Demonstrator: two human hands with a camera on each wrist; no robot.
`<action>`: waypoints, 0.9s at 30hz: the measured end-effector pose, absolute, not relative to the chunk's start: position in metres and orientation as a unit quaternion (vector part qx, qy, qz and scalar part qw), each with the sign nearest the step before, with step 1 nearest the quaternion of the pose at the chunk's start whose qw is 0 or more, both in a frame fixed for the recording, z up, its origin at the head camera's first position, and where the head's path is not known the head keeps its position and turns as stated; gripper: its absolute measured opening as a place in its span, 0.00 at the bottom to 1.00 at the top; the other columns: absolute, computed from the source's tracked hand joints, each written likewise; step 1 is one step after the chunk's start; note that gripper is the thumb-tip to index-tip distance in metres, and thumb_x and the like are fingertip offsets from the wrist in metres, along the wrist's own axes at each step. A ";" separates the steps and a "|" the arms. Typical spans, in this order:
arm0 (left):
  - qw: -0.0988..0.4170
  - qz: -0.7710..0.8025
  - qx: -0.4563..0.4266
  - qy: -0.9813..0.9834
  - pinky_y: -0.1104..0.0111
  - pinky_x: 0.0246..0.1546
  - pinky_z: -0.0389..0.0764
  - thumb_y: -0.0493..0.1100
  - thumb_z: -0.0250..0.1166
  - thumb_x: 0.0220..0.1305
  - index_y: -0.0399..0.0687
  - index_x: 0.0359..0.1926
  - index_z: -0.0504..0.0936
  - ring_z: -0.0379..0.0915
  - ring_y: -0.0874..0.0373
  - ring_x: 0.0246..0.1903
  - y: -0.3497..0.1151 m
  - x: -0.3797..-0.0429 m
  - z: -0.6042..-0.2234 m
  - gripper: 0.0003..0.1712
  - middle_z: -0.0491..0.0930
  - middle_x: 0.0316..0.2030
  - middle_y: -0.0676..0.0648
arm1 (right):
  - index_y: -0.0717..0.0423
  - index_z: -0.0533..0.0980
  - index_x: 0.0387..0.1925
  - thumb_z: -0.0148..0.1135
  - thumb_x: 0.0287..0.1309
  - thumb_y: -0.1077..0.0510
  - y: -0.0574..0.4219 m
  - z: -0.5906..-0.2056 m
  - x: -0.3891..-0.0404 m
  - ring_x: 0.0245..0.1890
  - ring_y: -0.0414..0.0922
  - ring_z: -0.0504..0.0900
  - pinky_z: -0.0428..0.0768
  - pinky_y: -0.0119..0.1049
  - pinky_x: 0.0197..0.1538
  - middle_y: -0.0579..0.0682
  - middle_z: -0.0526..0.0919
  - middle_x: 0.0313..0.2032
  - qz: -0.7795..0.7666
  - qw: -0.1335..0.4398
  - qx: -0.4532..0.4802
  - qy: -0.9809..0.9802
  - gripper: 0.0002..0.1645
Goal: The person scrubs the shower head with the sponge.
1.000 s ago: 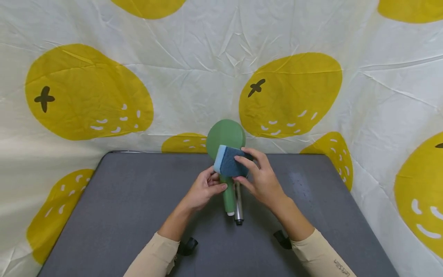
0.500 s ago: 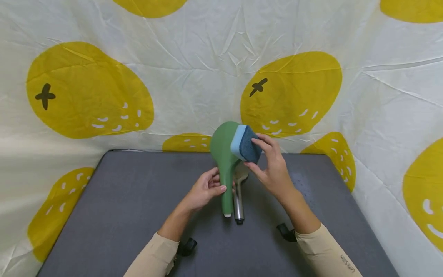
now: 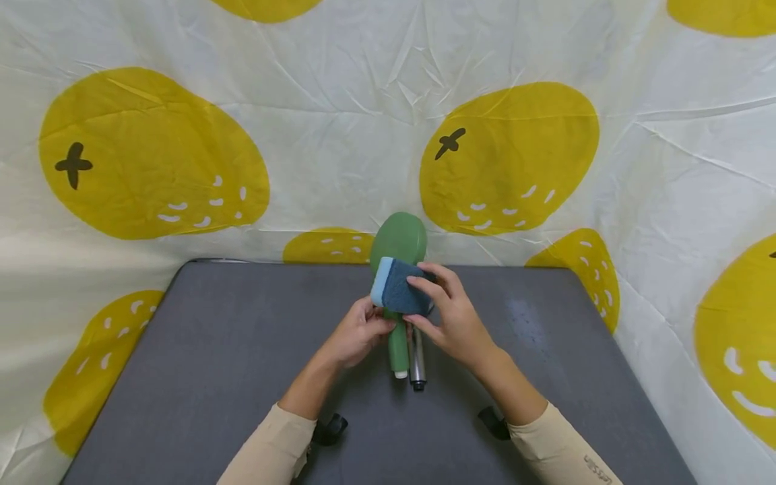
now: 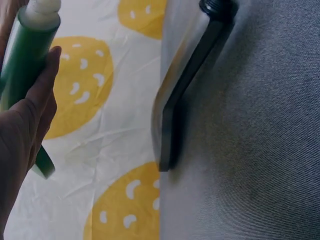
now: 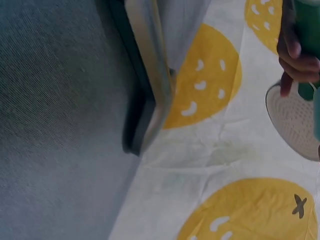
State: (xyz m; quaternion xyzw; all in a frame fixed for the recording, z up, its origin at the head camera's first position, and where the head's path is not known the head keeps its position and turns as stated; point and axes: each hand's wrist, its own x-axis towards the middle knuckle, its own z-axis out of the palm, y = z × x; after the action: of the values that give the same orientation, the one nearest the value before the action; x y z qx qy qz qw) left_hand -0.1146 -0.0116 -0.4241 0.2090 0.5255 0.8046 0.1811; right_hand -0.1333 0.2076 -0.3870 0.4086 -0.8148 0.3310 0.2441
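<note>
My left hand (image 3: pixel 359 331) holds a green shower head (image 3: pixel 398 236) by its handle, raised above the table with the round head up. In the right wrist view its pale, dotted spray face (image 5: pixel 292 120) shows on the far side. My right hand (image 3: pixel 456 323) pinches a blue sponge (image 3: pixel 400 286), light on one layer and dark on the scouring layer. The sponge lies across the neck of the green shower head and hides it. A second, silver shower head (image 3: pixel 417 364) lies on the table behind the handle; its upper part is covered in the head view.
A dark grey table (image 3: pixel 230 377) spreads beneath both hands. Behind it hangs a white curtain (image 3: pixel 339 162) with yellow fruit prints. Black straps (image 3: pixel 330 430) sit at both wrists. Faint wet-looking marks (image 3: pixel 526 320) show on the table's right side.
The right hand moved the sponge up and right to the edge of the green head, then back down and left across the neck. The green shower head turned slightly in the left hand.
</note>
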 end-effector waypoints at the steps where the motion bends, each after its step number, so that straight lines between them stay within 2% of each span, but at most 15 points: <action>1: 0.183 0.804 0.206 0.527 0.65 0.47 0.87 0.26 0.53 0.69 0.26 0.71 0.61 0.82 0.53 0.45 -0.011 -0.115 -0.424 0.30 0.80 0.52 0.46 | 0.58 0.72 0.66 0.61 0.68 0.42 0.206 -0.389 -0.133 0.65 0.59 0.73 0.83 0.48 0.58 0.65 0.67 0.68 0.330 0.241 0.415 -0.813 0.34; 7: 0.197 0.802 0.193 0.531 0.58 0.48 0.88 0.27 0.57 0.71 0.31 0.70 0.63 0.84 0.53 0.41 -0.009 -0.116 -0.423 0.28 0.81 0.48 0.45 | 0.58 0.72 0.67 0.62 0.68 0.44 0.202 -0.390 -0.134 0.65 0.58 0.74 0.80 0.41 0.64 0.64 0.66 0.69 0.349 0.222 0.426 -0.805 0.33; 12: 0.217 0.798 0.176 0.534 0.51 0.50 0.88 0.29 0.60 0.73 0.35 0.72 0.62 0.85 0.52 0.41 -0.010 -0.115 -0.422 0.30 0.82 0.47 0.44 | 0.58 0.72 0.66 0.63 0.68 0.45 0.201 -0.388 -0.134 0.65 0.58 0.74 0.83 0.47 0.60 0.65 0.66 0.68 0.340 0.223 0.430 -0.806 0.33; 14: 0.225 0.792 0.169 0.541 0.50 0.51 0.87 0.30 0.60 0.73 0.36 0.73 0.61 0.84 0.49 0.44 -0.011 -0.116 -0.421 0.31 0.80 0.50 0.43 | 0.57 0.72 0.66 0.62 0.68 0.44 0.202 -0.385 -0.134 0.64 0.58 0.74 0.84 0.49 0.58 0.65 0.67 0.68 0.322 0.234 0.430 -0.810 0.32; 21: 0.211 0.738 0.155 0.622 0.63 0.52 0.85 0.33 0.66 0.69 0.36 0.75 0.62 0.79 0.52 0.54 -0.017 -0.118 -0.418 0.37 0.74 0.65 0.33 | 0.57 0.73 0.66 0.62 0.68 0.44 0.208 -0.365 -0.135 0.63 0.61 0.73 0.84 0.52 0.56 0.66 0.69 0.67 0.296 0.273 0.419 -0.814 0.32; 24: 0.197 0.720 0.175 0.641 0.64 0.51 0.86 0.30 0.67 0.68 0.34 0.76 0.61 0.81 0.47 0.56 -0.018 -0.118 -0.420 0.39 0.74 0.65 0.30 | 0.57 0.73 0.67 0.69 0.64 0.49 0.213 -0.352 -0.138 0.64 0.60 0.74 0.83 0.52 0.56 0.65 0.68 0.68 0.314 0.275 0.403 -0.814 0.34; 27: 0.171 0.697 0.193 0.669 0.64 0.50 0.87 0.30 0.68 0.67 0.33 0.76 0.61 0.83 0.45 0.56 -0.017 -0.118 -0.422 0.41 0.76 0.60 0.29 | 0.57 0.72 0.69 0.78 0.56 0.59 0.219 -0.341 -0.146 0.65 0.59 0.74 0.82 0.53 0.58 0.65 0.68 0.68 0.322 0.274 0.391 -0.818 0.40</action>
State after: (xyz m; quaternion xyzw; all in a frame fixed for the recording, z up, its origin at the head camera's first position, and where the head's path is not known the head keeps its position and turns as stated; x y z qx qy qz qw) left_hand -0.1175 -0.0173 -0.4225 0.1934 0.6685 0.6974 0.1711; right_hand -0.1457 0.2189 -0.3408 0.3907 -0.8179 0.3218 0.2737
